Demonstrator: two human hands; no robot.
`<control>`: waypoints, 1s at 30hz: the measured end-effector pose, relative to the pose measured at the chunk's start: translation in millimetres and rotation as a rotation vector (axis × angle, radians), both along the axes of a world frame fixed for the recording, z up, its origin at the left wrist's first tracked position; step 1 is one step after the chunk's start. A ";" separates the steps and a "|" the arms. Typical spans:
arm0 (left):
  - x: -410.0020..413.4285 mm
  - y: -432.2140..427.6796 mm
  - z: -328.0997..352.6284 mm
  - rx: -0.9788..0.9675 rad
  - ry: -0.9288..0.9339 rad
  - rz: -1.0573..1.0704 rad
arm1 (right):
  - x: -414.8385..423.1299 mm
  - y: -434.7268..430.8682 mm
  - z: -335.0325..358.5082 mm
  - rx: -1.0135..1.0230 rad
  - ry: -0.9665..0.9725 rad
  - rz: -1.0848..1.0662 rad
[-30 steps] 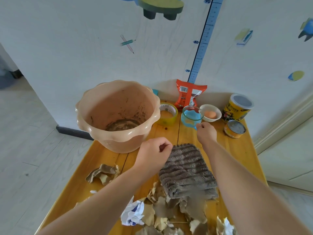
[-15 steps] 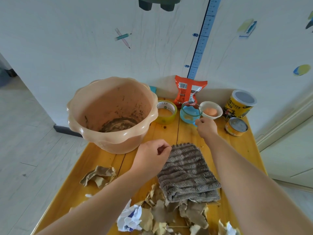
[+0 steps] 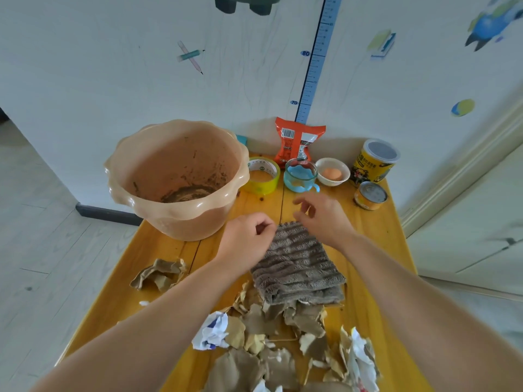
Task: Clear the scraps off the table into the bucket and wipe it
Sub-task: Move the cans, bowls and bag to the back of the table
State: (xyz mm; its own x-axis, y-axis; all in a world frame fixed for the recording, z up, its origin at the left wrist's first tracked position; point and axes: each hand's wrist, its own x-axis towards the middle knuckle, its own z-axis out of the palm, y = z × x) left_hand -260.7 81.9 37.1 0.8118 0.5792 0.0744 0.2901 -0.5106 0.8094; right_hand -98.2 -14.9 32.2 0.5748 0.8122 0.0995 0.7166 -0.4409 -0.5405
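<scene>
One bucket (image 3: 181,222), two cans (image 3: 375,165) (image 3: 370,196), one cloth (image 3: 297,264) pinched by left hand (image 3: 246,239).

White-walled corner, pale plank floor, soft even light.

Set against a white wall (image 3: 113,75), a yellow table (image 3: 376,239) of long wooden boards; rising behind it, a blue height chart (image 3: 313,69) marked 70 and 80, among faint scribbled lines. Scattered over the same wall, stickers: crossed pencils (image 3: 190,56) to the left, a dark green shape (image 3: 246,3) cut off by the top edge, a book (image 3: 382,44), a blue rocket-like figure (image 3: 485,25) and a small planet (image 3: 462,108) to the right. Along the wall's foot on the left, a dark skirting board (image 3: 107,213) meeting a floor (image 3: 42,264) of pale grey wood-look planks. On the right, cream moulding (image 3: 452,172) edging white panels (image 3: 481,222), door or cupboard unclear.
</scene>
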 end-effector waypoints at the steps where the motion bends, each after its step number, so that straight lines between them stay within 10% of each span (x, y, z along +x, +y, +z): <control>1: -0.7 0.7 0.6 0.005 -0.001 0.007 | -12.8 -4.8 4.1 -0.113 0.024 0.137; 9: -17.4 3.3 4.9 -0.010 -0.014 0.086 | -54.6 -38.3 -2.8 -0.742 0.033 0.459; 18: -38.1 3.4 7.2 -0.004 -0.035 0.072 | -61.8 -31.0 -6.4 -0.122 0.119 -0.031; 22: -40.2 2.1 11.8 0.023 -0.044 0.058 | -38.5 -50.1 26.1 0.079 -0.134 -0.349; 30: -34.7 -21.5 16.5 -0.022 -0.047 0.005 | -25.7 -107.1 24.2 -0.462 -0.358 -0.384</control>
